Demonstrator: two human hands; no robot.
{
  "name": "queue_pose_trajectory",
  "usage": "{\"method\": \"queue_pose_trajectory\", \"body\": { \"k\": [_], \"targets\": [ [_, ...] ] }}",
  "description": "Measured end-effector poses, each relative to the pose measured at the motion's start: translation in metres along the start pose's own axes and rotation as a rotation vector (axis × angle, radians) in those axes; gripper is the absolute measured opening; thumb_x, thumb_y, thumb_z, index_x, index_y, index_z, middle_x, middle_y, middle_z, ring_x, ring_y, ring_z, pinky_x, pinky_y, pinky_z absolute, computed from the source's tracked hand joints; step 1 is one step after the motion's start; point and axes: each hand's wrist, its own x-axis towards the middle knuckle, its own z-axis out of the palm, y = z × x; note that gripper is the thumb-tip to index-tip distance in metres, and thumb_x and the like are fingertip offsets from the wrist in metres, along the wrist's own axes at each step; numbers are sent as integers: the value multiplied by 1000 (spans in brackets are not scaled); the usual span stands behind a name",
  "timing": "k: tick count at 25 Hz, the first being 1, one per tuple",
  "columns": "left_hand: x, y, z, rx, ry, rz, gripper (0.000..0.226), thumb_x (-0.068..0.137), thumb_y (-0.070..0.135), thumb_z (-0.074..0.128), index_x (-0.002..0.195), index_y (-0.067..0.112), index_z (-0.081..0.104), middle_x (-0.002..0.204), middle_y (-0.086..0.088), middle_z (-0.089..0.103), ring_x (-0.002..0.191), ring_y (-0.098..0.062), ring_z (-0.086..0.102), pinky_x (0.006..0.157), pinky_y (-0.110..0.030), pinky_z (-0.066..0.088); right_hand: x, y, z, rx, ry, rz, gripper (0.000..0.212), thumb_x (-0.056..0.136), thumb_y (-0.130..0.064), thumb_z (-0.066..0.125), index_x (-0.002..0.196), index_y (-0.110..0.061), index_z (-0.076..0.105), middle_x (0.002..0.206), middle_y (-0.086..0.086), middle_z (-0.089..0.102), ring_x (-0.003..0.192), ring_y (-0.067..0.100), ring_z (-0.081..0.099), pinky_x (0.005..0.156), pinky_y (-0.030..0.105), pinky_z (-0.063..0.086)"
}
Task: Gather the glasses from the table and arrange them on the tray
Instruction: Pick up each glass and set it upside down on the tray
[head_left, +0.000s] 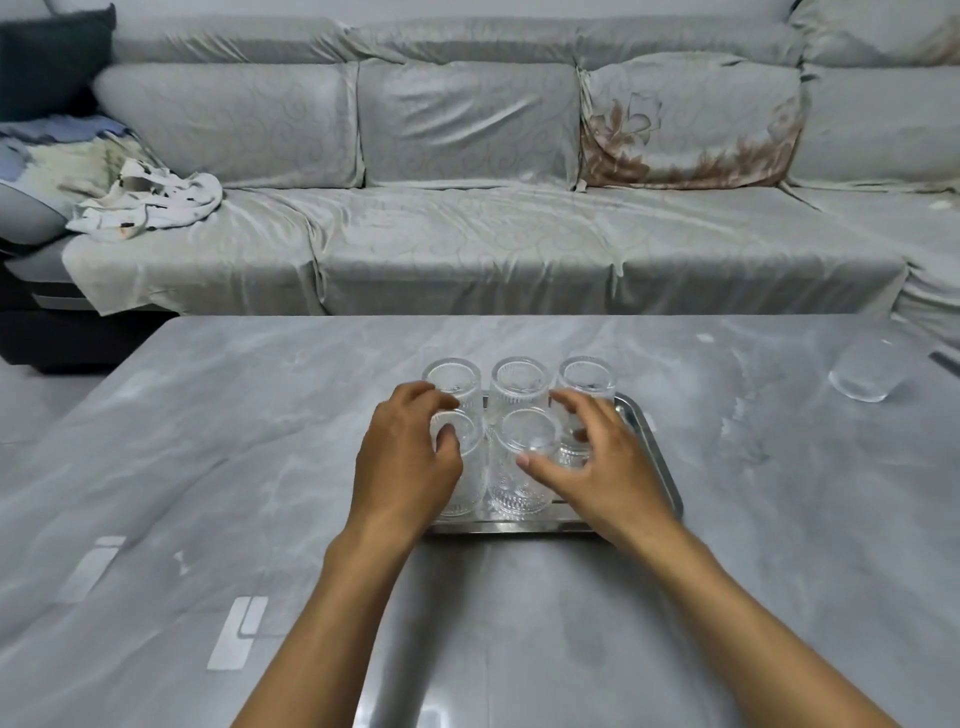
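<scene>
Head view, looking down over a grey marbled table (208, 441) with a covered sofa (467, 234) beyond. At centre, a metal tray (662, 467) carrying glasses in two rows: far row of three, far-left glass (451, 376), far-middle glass (521, 379), far-right glass (587, 375). Near row holding a near-left glass (465, 470) and a near-middle glass (524, 467), plus a third partly hidden behind the right hand.

Left hand (405, 467) curled loosely around the near-left glass, thumb and fingertips on its rim and side (a firm grip or a mere steadying touch, cannot tell). Right hand (602, 467) spread half open over the near-right part of the tray, thumb against the near-middle glass, fingers reaching toward the hidden one; nothing lifted.

Well apart, at the far right of the table, one stray glass (868, 366) off the tray, seemingly upright with its long axis vertical, blurred by the lens edge. Lying right and slightly far of both hands, so clearly nearer the right hand. Probably a reach rightward across bare table, then a return to the tray (free space there looks scant).
</scene>
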Motion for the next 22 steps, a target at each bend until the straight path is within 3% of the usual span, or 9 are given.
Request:
{"method": "queue_pose_trajectory", "body": {
  "k": [4, 8, 11, 13, 15, 16, 19, 22],
  "targets": [
    [-26, 56, 30, -47, -24, 280, 31, 81, 8, 60, 110, 15, 68, 120, -2, 66, 109, -20, 59, 90, -30, 48, -7, 20, -45, 41, 143, 104, 61, 77, -53, 70, 129, -32, 48, 131, -10, 51, 106, 9, 54, 85, 28, 50],
    [-69, 100, 92, -124, -278, 489, 40, 80, 20, 58, 120, 22, 62, 125, 3, 63, 113, -13, 55, 92, -16, 38, -17, 69, -104, 88, 291, 269, 47, 83, -40, 68, 126, -28, 53, 130, -9, 53, 100, 11, 57, 73, 13, 42],
    [-55, 138, 161, -90, -633, 413, 67, 88, 41, 51, 149, 28, 26, 157, 1, 29, 142, -15, 27, 112, -25, 24, -20, 114, -152, 98, 390, 350, 42, 83, -33, 68, 123, -26, 55, 129, -6, 56, 95, 13, 60, 76, 21, 46],
    [-27, 165, 205, 181, -810, 384, 84, 84, 61, 50, 152, 31, 10, 163, -5, 9, 149, -25, 10, 120, -39, 13, -18, 143, -184, -7, 379, 355, 44, 82, -32, 66, 124, -28, 53, 130, -7, 54, 93, 13, 61, 78, 27, 46],
    [-2, 179, 234, 481, -889, 382, 106, 61, 84, 50, 149, 37, 13, 162, -14, 9, 146, -43, 9, 118, -53, 10, -11, 166, -211, -153, 351, 330, 49, 82, -30, 64, 128, -29, 48, 132, -8, 50, 93, 14, 61, 77, 29, 43],
    [7, 182, 246, 563, -923, 357, 115, 48, 90, 51, 146, 40, 15, 160, -15, 13, 142, -48, 14, 115, -56, 17, -4, 181, -224, -212, 323, 314, 53, 82, -29, 63, 132, -29, 44, 136, -7, 46, 98, 16, 60, 77, 29, 42],
    [18, 181, 267, 538, -1016, 301, 125, 28, 95, 52, 139, 46, 20, 154, -11, 23, 134, -48, 25, 104, -54, 35, 33, 219, -247, -369, 254, 359, 72, 83, -24, 60, 146, -25, 26, 154, -5, 27, 115, 24, 54, 81, 33, 42],
    [21, 180, 272, 557, -1011, 343, 128, 27, 97, 49, 140, 47, 15, 154, -9, 20, 135, -45, 24, 104, -53, 35, 73, 245, -254, -438, 315, 432, 88, 81, -18, 57, 152, -27, 7, 163, -4, 6, 123, 32, 48, 83, 37, 45]
  ]
}}
